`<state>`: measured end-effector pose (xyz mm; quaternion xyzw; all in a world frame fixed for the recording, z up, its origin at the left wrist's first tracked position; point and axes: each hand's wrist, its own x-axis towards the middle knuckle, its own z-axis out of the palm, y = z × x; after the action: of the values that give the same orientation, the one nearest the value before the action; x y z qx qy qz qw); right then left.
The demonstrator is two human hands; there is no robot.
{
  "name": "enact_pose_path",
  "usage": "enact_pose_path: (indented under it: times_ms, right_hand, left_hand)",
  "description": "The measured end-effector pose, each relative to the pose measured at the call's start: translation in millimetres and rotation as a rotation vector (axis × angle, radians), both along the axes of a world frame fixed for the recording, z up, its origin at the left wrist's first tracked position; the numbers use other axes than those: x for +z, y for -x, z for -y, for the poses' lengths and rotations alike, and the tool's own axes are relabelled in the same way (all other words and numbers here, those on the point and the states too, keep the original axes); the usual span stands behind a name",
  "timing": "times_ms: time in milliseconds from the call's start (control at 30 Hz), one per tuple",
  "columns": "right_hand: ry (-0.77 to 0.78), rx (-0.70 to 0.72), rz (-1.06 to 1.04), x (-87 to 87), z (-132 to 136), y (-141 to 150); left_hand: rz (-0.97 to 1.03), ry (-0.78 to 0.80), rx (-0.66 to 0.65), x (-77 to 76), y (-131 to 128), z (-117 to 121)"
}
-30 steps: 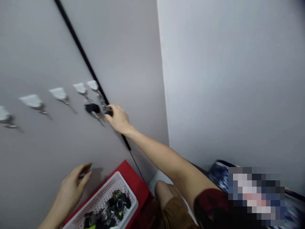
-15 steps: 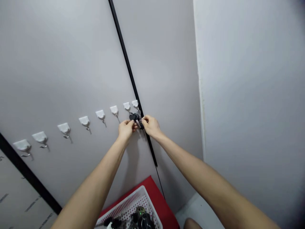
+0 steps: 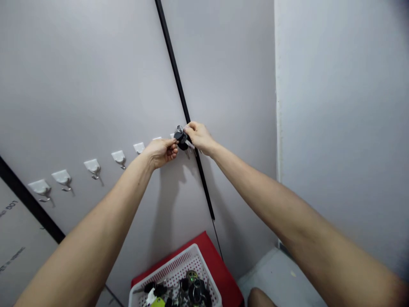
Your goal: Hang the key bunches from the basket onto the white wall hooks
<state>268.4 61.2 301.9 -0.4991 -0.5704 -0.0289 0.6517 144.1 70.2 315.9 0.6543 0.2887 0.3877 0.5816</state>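
Observation:
Both my hands are raised to a grey wall panel with a row of white stick-on hooks (image 3: 92, 165). My left hand (image 3: 161, 151) and my right hand (image 3: 198, 137) are closed round a bunch of keys with black heads (image 3: 181, 137), held between them at the right end of the hook row. The rightmost hooks are hidden behind my hands. Whether the keys hang on a hook I cannot tell.
A black vertical strip (image 3: 182, 102) divides the grey panels. Below stands a white perforated basket (image 3: 179, 268) with several dark keys and fobs (image 3: 191, 292) in it, resting on a red surface (image 3: 220, 273). A pale wall (image 3: 338, 128) closes in on the right.
My left hand came up from beside the basket to join the right at the keys. In the last half second both hands and the keys lifted slightly along the wall.

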Motion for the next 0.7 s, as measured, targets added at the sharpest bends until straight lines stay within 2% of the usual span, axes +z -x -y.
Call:
enact_pose_path:
  times_ms: [133, 267, 400, 500, 600, 700]
  right_hand:
    - [0.104, 0.083, -0.04, -18.7, 4, 6]
    - [0.156, 0.114, -0.079, -27.2, 13, 15]
    - [0.195, 0.17, 0.031, -31.9, 21, 25]
    - [0.166, 0.128, 0.115, -32.0, 21, 29]
    - [0.077, 0.091, 0.127, -19.7, 18, 31]
    - [-0.013, 0.104, 0.143, 3.6, 15, 33]
  left_hand:
    - [-0.074, 0.04, -0.02, -12.9, 8, 4]
    - [-0.041, 0.055, -0.008, -24.5, 8, 2]
    - [0.02, 0.066, 0.018, -40.9, 6, -2]
    - [0.085, 0.09, 0.07, -49.2, 3, -3]
    - [0.186, 0.096, 0.14, -41.1, -3, 0]
    - [0.334, 0.055, 0.222, -20.5, -8, 4]
